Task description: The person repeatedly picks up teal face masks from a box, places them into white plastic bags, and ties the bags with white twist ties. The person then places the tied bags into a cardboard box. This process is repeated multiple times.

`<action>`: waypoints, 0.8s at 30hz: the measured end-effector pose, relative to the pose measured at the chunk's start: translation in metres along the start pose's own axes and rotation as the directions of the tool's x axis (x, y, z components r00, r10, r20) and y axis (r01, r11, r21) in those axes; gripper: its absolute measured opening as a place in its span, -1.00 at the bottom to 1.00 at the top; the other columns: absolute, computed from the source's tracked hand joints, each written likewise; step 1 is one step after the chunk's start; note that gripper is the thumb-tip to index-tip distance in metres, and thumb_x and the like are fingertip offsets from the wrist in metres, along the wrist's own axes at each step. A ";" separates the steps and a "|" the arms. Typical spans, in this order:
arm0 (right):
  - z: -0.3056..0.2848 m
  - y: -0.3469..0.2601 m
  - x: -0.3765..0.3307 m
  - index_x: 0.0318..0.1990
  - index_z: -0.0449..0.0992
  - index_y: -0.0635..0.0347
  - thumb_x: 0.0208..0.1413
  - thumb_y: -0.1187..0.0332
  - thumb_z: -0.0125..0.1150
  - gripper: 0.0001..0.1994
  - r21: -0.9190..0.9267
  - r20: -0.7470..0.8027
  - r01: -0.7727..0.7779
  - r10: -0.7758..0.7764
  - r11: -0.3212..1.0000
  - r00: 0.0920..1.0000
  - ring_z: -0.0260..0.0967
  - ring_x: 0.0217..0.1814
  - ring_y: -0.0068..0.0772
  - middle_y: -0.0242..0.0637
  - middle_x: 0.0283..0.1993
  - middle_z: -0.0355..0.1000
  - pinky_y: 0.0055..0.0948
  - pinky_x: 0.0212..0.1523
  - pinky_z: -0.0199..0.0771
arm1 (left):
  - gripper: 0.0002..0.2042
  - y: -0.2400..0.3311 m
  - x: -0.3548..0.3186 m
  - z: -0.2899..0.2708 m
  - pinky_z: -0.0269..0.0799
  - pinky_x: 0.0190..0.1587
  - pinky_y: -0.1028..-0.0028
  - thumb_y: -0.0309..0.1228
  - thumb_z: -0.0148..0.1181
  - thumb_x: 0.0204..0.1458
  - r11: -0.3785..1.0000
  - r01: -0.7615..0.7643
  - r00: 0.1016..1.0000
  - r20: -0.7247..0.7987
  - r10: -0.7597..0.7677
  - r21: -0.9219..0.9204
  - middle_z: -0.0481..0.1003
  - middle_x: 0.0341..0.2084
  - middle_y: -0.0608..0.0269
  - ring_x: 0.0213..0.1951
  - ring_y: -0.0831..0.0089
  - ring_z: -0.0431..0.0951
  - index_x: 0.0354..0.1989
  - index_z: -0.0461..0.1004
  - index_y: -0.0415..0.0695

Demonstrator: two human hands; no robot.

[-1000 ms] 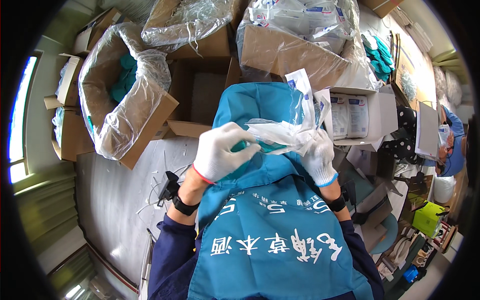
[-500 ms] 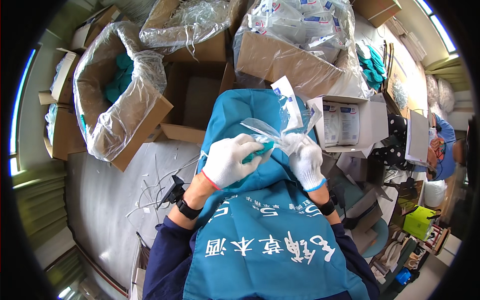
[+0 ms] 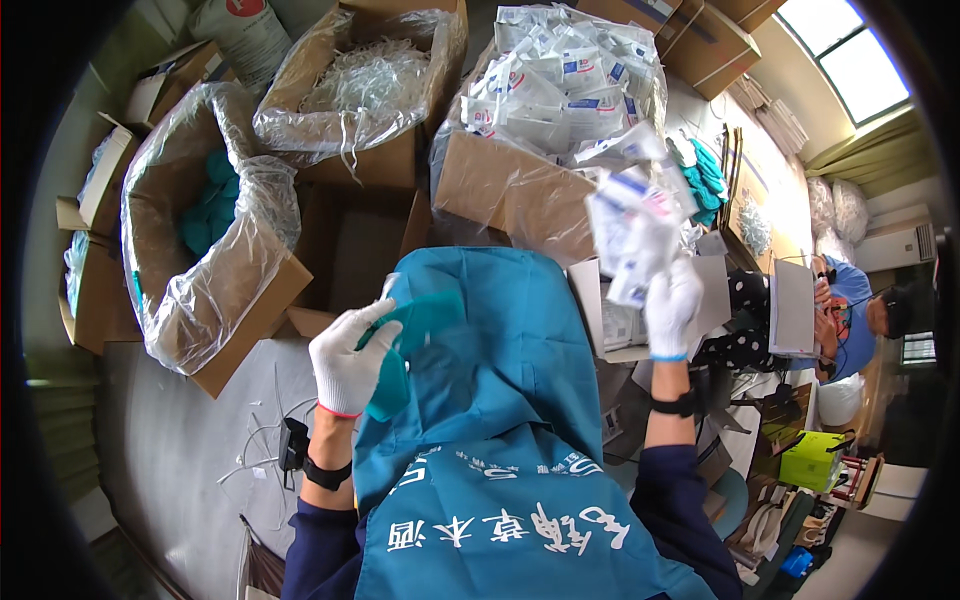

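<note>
Two gloved hands are up and well apart over the teal apron (image 3: 500, 340). Left hand (image 3: 350, 360) is closed around a teal folded piece (image 3: 405, 345) with some clear film at its top edge, fingers curled over it, long side running up and to the right from the palm. Right hand (image 3: 672, 305) is raised higher, pinched shut on a sealed white packet (image 3: 630, 235) that blurs upward and to the left, toward the carton of white packets (image 3: 510, 190) just beyond it. That carton is nearer the right hand; the plastic-lined carton with teal pieces (image 3: 250, 290) lies out to the left, nearer the left hand. Farther back, a carton of clear tubing (image 3: 360, 80). Off to the right, a co-worker (image 3: 850, 300) sits behind a card.
</note>
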State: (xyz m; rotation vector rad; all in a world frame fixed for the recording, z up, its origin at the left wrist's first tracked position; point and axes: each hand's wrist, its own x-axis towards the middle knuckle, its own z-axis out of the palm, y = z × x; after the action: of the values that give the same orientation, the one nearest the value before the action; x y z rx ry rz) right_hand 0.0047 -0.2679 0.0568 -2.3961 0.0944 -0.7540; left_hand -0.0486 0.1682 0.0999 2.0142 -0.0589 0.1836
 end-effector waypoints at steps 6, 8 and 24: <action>0.047 0.061 0.141 -0.31 0.50 0.10 0.38 0.41 0.03 -0.82 0.361 0.081 -0.270 0.259 0.893 0.963 0.24 -0.49 -0.67 -0.55 -0.51 0.28 -0.58 -0.47 0.27 | -0.84 -0.002 -0.001 0.025 0.52 -0.26 0.56 -0.68 0.35 0.00 0.993 0.108 0.989 0.104 -0.102 -0.056 0.60 -0.37 0.24 -0.35 0.60 0.56 -0.23 0.59 -0.29; 0.081 0.100 0.171 -0.34 0.53 0.12 0.33 0.38 0.07 -0.82 0.473 0.182 -0.326 0.272 0.818 0.945 0.34 -0.48 -0.50 -0.44 -0.51 0.36 -0.48 -0.44 0.36 | -0.85 -0.002 0.001 0.037 0.52 -0.23 0.55 -0.71 0.36 -0.04 0.963 0.197 0.969 0.184 -0.163 -0.186 0.63 -0.36 0.21 -0.32 0.56 0.59 -0.29 0.58 -0.29; 0.197 0.108 0.209 -0.21 0.68 0.25 0.07 0.36 0.17 -0.77 -0.674 0.423 0.059 0.320 0.736 0.848 0.60 -0.08 0.03 -0.01 -0.16 0.62 -0.04 0.07 0.50 | -0.85 -0.004 0.032 0.066 0.55 -0.18 0.47 -0.67 0.40 -0.09 0.988 0.078 0.967 0.251 -0.043 -0.132 0.64 -0.34 0.16 -0.30 0.37 0.64 -0.32 0.63 -0.23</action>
State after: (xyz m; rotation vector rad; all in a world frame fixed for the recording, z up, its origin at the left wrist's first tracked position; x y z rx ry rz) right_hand 0.2971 -0.2988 -0.0296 -3.1517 0.3725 0.0691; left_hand -0.0095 0.1117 0.0736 1.8850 -0.1637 -0.1097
